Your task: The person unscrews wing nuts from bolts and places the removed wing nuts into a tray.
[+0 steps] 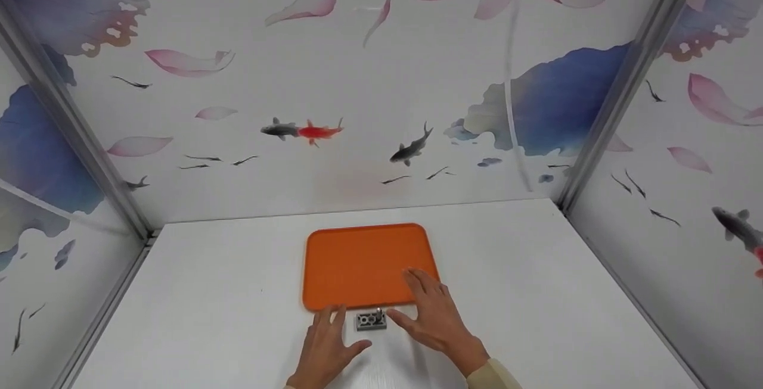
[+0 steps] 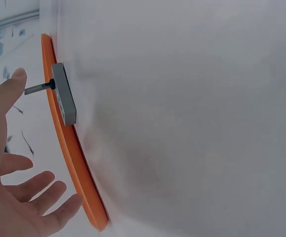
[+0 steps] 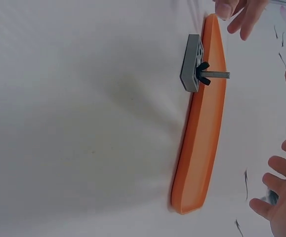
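Observation:
A small grey rectangular block (image 1: 363,323) lies on the white table just in front of an orange tray (image 1: 366,267). Out of it stands a threaded bolt (image 3: 219,75) with a black wing nut (image 3: 202,73) low on its shaft, seen in the right wrist view. My left hand (image 1: 326,344) hovers to the left of the block, fingers spread and thumb toward it. To the block's right is my right hand (image 1: 434,314), its fingers over the tray's near right corner and its thumb close to the bolt. Neither hand holds anything.
The white table (image 1: 208,293) surrounds the tray on all sides. Behind it stands a white panel (image 1: 357,79) printed with fish and petals, and similar panels with metal corner posts (image 1: 626,91) close off the left and right.

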`<state>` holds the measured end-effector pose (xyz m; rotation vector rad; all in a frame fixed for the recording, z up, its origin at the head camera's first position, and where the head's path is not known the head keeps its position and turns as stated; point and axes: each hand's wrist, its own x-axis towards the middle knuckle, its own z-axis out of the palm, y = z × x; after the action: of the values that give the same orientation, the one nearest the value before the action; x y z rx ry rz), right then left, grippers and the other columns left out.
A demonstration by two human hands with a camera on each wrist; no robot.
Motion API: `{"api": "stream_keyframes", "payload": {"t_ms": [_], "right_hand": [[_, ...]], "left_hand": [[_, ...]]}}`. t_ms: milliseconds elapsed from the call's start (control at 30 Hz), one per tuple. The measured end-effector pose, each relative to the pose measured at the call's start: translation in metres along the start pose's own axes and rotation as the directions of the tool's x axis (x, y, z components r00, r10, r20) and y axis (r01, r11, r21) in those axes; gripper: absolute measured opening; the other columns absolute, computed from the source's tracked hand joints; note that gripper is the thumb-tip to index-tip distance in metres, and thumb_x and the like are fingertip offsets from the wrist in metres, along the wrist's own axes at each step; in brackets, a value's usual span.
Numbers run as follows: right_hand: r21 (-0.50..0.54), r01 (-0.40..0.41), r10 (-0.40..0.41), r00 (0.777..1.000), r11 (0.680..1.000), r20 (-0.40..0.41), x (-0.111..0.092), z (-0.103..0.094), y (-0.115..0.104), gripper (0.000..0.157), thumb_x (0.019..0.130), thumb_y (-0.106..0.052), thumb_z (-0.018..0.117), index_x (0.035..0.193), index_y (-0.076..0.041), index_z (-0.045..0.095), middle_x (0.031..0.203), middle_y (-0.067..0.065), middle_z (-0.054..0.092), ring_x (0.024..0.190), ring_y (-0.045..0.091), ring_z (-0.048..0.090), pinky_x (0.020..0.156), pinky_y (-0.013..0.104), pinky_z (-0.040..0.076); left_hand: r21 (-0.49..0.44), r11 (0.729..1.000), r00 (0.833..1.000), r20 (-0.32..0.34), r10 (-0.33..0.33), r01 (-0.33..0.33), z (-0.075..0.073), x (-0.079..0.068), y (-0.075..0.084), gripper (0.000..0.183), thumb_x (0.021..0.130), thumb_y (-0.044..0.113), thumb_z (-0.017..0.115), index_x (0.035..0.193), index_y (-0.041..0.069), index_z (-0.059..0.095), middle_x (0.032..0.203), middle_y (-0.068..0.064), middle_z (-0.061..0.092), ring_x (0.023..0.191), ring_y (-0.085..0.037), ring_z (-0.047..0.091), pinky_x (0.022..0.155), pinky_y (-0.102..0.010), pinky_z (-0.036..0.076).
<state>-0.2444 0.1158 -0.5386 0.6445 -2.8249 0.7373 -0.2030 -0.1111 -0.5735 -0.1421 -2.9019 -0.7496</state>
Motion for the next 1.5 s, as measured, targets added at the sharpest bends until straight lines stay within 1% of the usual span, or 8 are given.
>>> {"api": "stream_keyframes", "payload": {"t_ms": [167,367,500,667,967,1167,1267,1500], "right_hand": [[0.014,0.006,-0.006,1.0,1.0,0.004,0.0,0.006,-0.001,0.083,0.092,-0.062,0.059,0.152,-0.008,0.039,0.152,0.016,0.044,0.138,0.036,0.046,0.113,0.063,0.04],[0.079,-0.048,0.046,0.998,0.996,0.033,0.001,0.011,-0.005,0.081,0.091,-0.058,0.063,0.152,-0.009,0.04,0.154,0.015,0.043,0.139,0.036,0.045,0.114,0.065,0.039],[0.114,-0.063,0.06,0.998,0.991,0.029,0.001,0.016,-0.005,0.081,0.091,-0.057,0.065,0.151,-0.01,0.041,0.153,0.015,0.044,0.138,0.037,0.047,0.112,0.065,0.042],[0.192,-0.103,0.1,0.995,0.976,0.024,0.002,0.023,-0.003,0.08,0.089,-0.056,0.069,0.15,-0.011,0.043,0.152,0.015,0.045,0.138,0.038,0.047,0.112,0.064,0.043],[0.316,-0.18,0.175,0.984,0.931,0.043,0.001,0.035,-0.002,0.081,0.086,-0.054,0.073,0.146,-0.007,0.047,0.149,0.019,0.049,0.137,0.04,0.048,0.114,0.062,0.043],[0.382,-0.198,0.185,0.98,0.903,0.072,0.001,0.036,-0.002,0.08,0.087,-0.053,0.072,0.145,-0.003,0.048,0.148,0.02,0.05,0.138,0.042,0.047,0.113,0.065,0.042],[0.408,-0.216,0.192,0.976,0.887,0.098,-0.001,0.038,-0.002,0.081,0.087,-0.053,0.072,0.144,-0.001,0.048,0.148,0.02,0.05,0.137,0.042,0.047,0.113,0.065,0.042],[0.45,-0.247,0.206,0.969,0.858,0.139,-0.004,0.043,-0.002,0.08,0.089,-0.053,0.07,0.145,-0.001,0.047,0.147,0.02,0.051,0.137,0.042,0.046,0.113,0.067,0.04]], "left_hand": [[-0.014,1.0,1.0,-0.008,-0.004,0.004,0.008,0.002,0.003,0.08,0.071,0.045,0.088,0.132,0.001,0.06,0.124,-0.012,0.058,0.113,-0.031,0.056,0.095,-0.053,0.055],[-0.053,0.997,0.998,0.041,-0.053,0.055,0.016,0.008,0.006,0.074,0.073,0.037,0.089,0.133,0.004,0.06,0.125,-0.012,0.057,0.113,-0.029,0.056,0.097,-0.051,0.055],[-0.046,0.995,0.995,0.062,-0.081,0.084,0.022,0.012,0.009,0.068,0.074,0.029,0.089,0.131,0.004,0.062,0.12,-0.011,0.058,0.109,-0.028,0.058,0.095,-0.05,0.055],[-0.076,0.991,0.991,0.075,-0.108,0.114,0.022,0.017,0.011,0.062,0.077,0.02,0.087,0.13,0.001,0.063,0.12,-0.015,0.06,0.112,-0.031,0.057,0.098,-0.052,0.053],[-0.103,0.991,0.994,0.08,-0.071,0.079,0.025,0.019,0.012,0.056,0.081,0.014,0.083,0.131,0.001,0.062,0.123,-0.015,0.06,0.114,-0.03,0.056,0.099,-0.051,0.053],[-0.044,0.999,0.999,0.031,0.005,-0.004,0.03,0.022,0.012,0.053,0.081,0.015,0.082,0.128,-0.001,0.064,0.116,-0.013,0.059,0.109,-0.028,0.054,0.093,-0.049,0.054],[-0.023,1.0,0.999,0.024,0.022,-0.021,0.033,0.022,0.012,0.05,0.082,0.017,0.081,0.127,0.001,0.065,0.112,-0.011,0.058,0.105,-0.025,0.052,0.089,-0.046,0.054],[-0.087,0.996,1.0,0.022,0.008,-0.006,0.037,0.024,0.007,0.045,0.083,0.017,0.08,0.124,0.006,0.067,0.111,-0.01,0.056,0.102,-0.022,0.049,0.084,-0.043,0.053]]}}
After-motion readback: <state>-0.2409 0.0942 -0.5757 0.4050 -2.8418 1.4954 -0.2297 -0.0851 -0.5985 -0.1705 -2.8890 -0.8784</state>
